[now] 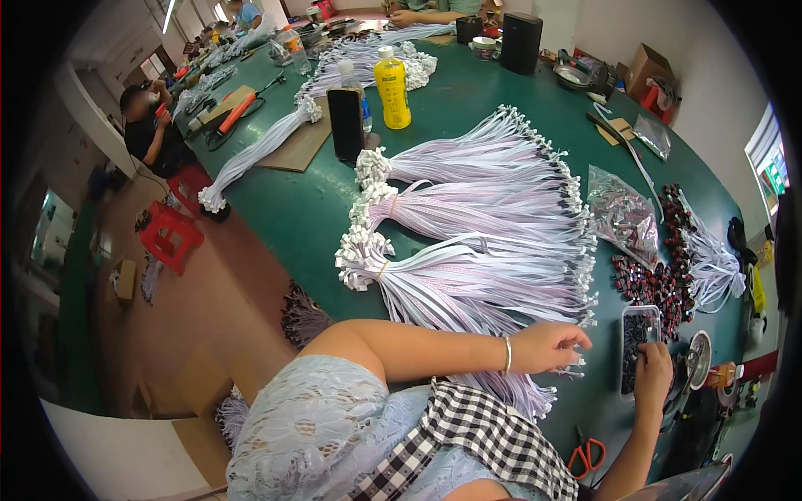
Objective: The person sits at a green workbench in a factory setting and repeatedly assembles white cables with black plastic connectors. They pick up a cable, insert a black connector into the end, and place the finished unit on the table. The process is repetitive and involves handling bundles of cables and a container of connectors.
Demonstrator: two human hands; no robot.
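Observation:
Bundles of flat white ribbon cables (pixel 476 209) with small white connectors lie fanned out across the green table. My left hand (pixel 543 346), with a bracelet at the wrist, hovers over the near bundle's right-hand ends. Its fingers are loosely bent and apart, with nothing visible in them. A clear plastic box (pixel 625 355) of small dark parts (pixel 638 334) stands to the right. My right hand (pixel 653 374) reaches into this box, its fingertips pressed together; what they hold, if anything, is hidden. Orange-handled scissors (pixel 586 455) lie near my right forearm.
Beyond the box are a heap of dark red and black parts (pixel 652 284), a clear bag (pixel 622 213) and another white cable bundle (pixel 714 267). A phone (pixel 346 125), a yellow bottle (pixel 392 90) and a black speaker (pixel 520 43) stand farther back. Other people sit around the table.

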